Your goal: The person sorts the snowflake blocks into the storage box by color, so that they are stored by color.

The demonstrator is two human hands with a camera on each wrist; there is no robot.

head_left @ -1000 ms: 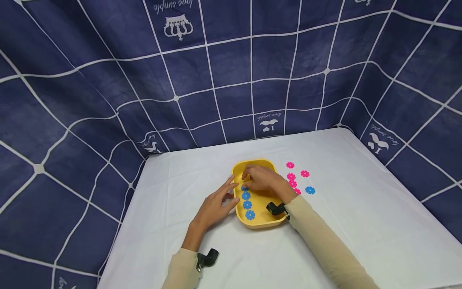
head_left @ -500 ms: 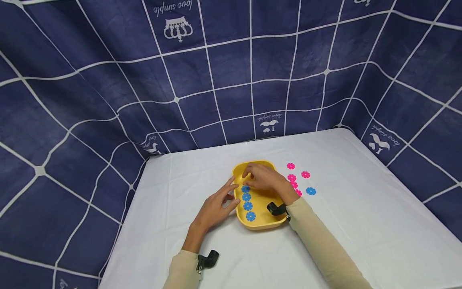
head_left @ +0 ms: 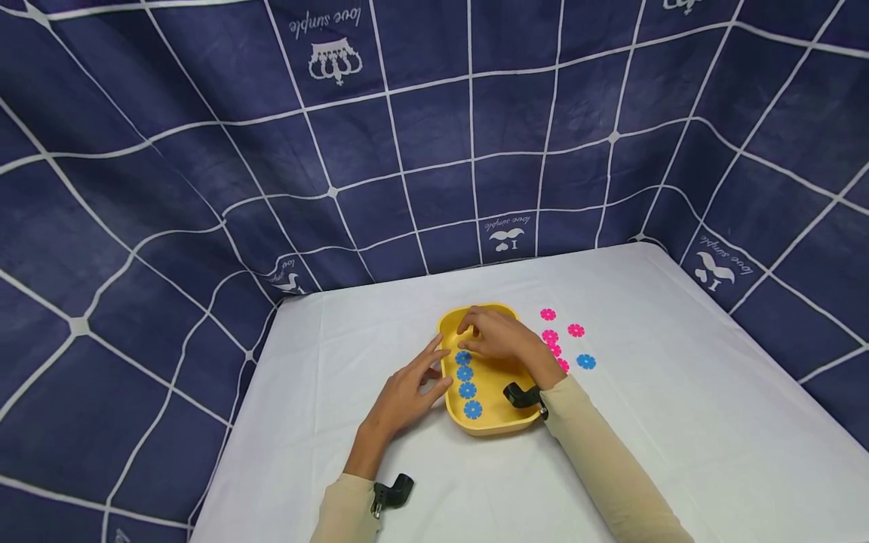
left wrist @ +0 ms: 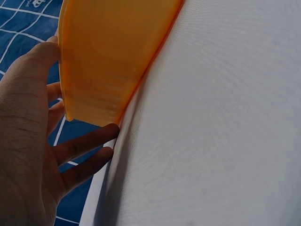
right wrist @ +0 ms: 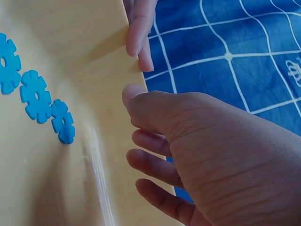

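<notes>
A yellow tray (head_left: 495, 388) stands on the white-covered table. Along its left side, several blue snowflake discs (head_left: 473, 409) lie in a row inside. My left hand (head_left: 402, 392) is at the tray's left edge, with fingers loosely extended and touching the rim. In the left wrist view, two fingers (left wrist: 89, 141) reach just below the tray's end wall. My right hand (head_left: 498, 335) hovers over the tray's far half, fingers loosely bent, just beyond the farthest blue disc. The right wrist view shows nothing between its thumb (right wrist: 146, 106) and fingers.
Several pink snowflake discs (head_left: 575, 330) and one blue snowflake disc (head_left: 586, 362) lie on the table right of the tray, partly beside the right forearm. A navy curtain with a white grid (head_left: 434, 136) rises behind the table (head_left: 326, 354) and at both sides.
My right hand has drawn slightly away from the farthest blue disc, which now shows more fully in the row. My left hand has stayed at the tray's edge.
</notes>
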